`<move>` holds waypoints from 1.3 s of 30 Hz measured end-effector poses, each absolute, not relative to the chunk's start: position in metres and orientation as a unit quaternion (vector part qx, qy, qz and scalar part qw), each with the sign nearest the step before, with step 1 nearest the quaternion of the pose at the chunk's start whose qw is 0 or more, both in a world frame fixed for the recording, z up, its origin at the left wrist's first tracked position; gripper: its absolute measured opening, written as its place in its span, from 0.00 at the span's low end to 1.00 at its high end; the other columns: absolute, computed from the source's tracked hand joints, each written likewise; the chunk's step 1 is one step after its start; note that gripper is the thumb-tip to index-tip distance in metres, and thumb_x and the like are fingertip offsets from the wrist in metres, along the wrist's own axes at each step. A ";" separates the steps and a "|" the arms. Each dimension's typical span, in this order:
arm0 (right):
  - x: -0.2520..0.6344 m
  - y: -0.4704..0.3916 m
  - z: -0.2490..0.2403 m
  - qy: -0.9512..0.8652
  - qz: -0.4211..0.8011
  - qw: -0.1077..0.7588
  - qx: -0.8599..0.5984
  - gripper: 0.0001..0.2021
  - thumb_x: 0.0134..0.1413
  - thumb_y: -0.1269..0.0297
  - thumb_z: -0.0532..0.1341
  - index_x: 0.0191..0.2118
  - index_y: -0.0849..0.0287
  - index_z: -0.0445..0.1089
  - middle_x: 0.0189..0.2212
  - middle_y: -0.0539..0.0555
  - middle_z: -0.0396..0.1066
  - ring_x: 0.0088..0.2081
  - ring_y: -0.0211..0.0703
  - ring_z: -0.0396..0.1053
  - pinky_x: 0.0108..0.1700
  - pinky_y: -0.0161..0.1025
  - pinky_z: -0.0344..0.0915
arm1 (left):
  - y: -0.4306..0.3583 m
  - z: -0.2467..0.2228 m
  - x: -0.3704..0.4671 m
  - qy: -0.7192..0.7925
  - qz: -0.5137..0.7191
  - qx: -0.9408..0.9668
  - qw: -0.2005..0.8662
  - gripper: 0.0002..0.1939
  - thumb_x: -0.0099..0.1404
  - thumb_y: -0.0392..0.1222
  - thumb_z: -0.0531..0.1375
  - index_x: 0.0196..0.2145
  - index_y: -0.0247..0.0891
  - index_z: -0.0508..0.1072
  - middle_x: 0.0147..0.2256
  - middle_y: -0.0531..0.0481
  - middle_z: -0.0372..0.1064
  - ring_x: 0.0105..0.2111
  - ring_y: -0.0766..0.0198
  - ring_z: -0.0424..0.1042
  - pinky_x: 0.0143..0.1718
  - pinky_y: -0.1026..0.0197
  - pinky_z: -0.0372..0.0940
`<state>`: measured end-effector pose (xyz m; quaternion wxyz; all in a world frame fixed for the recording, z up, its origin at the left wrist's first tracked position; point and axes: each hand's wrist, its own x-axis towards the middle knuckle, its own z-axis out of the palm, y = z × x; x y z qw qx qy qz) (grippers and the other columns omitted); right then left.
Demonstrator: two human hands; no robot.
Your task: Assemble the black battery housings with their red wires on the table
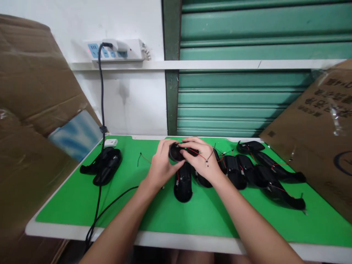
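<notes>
Landmark: the green mat (214,220); all places are given from it.

1. Roll shutter (247,29), green, ribbed: beyond the mat's far edge.
2. Cartons, two: brown left carton (27,73) at the mat's left; printed right carton (316,128) at its right.
3. The mat itself, on a white-edged table.
4. Black cable (101,84): hangs in front of the mat's left part, its plug in a white power strip (134,49) above the far edge.
5. Black shells (236,172), several, hollow, wired: spread from the mat's middle to its right side. Two more shells (111,165): mat's left side.
6. Hands, two, bare, over the mat's middle. Left hand (159,165): curled round the left side of the held shell. Right hand (205,156): closed on its other side, fingertips at the hollow; whether they also pinch a wire cannot be told.
7. Held shell (176,152), black, curved: over the mat's middle, toward the far edge. Judged light, stiff, rather slick plastic; best taken by its outer walls or rim.
8. White box (111,142), small: mat's far left corner.
9. Red wire (194,150), thin: over the mat, across the right hand. Judged limp and the fragile part; not to be pulled on.
</notes>
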<state>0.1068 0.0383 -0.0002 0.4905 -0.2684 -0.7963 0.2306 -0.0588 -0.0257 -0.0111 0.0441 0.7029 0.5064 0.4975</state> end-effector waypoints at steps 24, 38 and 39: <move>0.117 0.034 0.010 -0.853 0.167 0.452 -0.200 0.25 0.52 0.69 0.69 0.56 0.51 0.67 0.54 0.58 0.73 0.56 0.52 0.72 0.58 0.51 0.69 | -0.028 0.011 -0.082 0.443 0.400 0.581 0.553 0.19 0.64 0.50 0.64 0.50 0.39 0.76 0.47 0.47 0.77 0.46 0.56 0.74 0.48 0.58 0.67; 0.127 0.050 0.016 -0.650 0.535 0.472 -0.262 0.21 0.49 0.57 0.71 0.50 0.52 0.72 0.48 0.56 0.75 0.43 0.47 0.75 0.38 0.41 0.75 | -0.015 -0.001 -0.086 0.462 0.495 0.584 0.447 0.23 0.66 0.54 0.62 0.52 0.35 0.72 0.47 0.42 0.76 0.48 0.54 0.74 0.57 0.52 0.65; 0.124 0.049 0.015 -0.645 0.530 0.475 -0.279 0.20 0.47 0.56 0.72 0.47 0.53 0.73 0.43 0.55 0.76 0.39 0.44 0.75 0.34 0.40 0.74 | -0.015 -0.001 -0.086 0.462 0.498 0.585 0.444 0.24 0.66 0.54 0.62 0.52 0.35 0.72 0.47 0.42 0.76 0.49 0.54 0.74 0.57 0.51 0.65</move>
